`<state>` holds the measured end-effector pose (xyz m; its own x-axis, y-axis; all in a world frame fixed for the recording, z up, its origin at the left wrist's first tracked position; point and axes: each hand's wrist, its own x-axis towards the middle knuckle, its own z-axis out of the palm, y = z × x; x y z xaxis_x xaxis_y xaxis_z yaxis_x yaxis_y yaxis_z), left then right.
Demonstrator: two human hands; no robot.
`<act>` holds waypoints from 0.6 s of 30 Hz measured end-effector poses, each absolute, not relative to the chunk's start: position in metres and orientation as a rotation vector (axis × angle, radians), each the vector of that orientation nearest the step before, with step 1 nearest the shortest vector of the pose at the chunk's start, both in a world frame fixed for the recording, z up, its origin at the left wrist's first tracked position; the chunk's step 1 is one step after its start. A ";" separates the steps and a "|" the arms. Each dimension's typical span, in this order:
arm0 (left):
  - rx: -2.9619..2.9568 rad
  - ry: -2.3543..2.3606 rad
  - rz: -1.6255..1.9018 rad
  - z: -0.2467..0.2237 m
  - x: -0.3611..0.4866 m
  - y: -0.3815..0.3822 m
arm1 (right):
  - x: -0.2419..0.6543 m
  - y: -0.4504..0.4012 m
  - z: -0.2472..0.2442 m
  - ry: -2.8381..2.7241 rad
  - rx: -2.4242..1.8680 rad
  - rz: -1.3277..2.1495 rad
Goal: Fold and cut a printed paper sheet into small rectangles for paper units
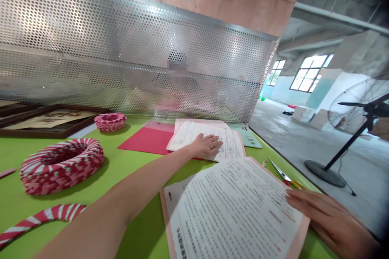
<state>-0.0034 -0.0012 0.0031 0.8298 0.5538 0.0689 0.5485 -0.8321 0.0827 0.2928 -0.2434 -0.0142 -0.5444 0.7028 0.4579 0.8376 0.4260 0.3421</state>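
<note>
My left hand (206,145) lies flat, fingers stretched out, on a stack of handwritten and printed papers (185,134) at the far side of the table. Closer to me, a large printed sheet (231,210) with torn edges and pink borders curves up from the tabletop. My right hand (328,216) has its fingers pressed together at that sheet's right edge and grips it; the thumb is hidden. Beneath the papers by my left hand lies a red sheet (146,139). Scissors (282,173) with yellow and red handles rest just beyond my right fingers.
Red-and-white woven paper rings, a large one (62,166) and a small one (110,122), sit left on the green table (142,198). A striped curved strip (42,220) lies nearer. Framed pictures (54,119) and a perforated metal panel (136,48) stand behind. A fan (367,113) stands right.
</note>
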 end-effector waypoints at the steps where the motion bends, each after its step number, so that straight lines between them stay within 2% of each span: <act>1: 2.950 0.886 0.142 0.003 -0.004 -0.001 | 0.295 -0.241 -0.014 -2.507 -1.254 -0.841; 4: 2.955 0.881 0.149 0.002 -0.004 0.000 | 0.301 -0.234 -0.013 -2.680 -1.044 -0.951; 7: 2.959 0.878 0.152 0.002 -0.004 0.000 | 0.299 -0.234 -0.013 -2.706 -1.016 -0.952; 18: 2.968 0.852 0.153 0.003 -0.005 0.000 | 0.300 -0.253 -0.029 -2.470 -1.357 -0.638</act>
<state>-0.0047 0.0002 0.0025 0.8432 0.5315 0.0810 0.5265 -0.8468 0.0755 0.2999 -0.2526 -0.0285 -0.5343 0.7348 0.4178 0.8452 0.4699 0.2544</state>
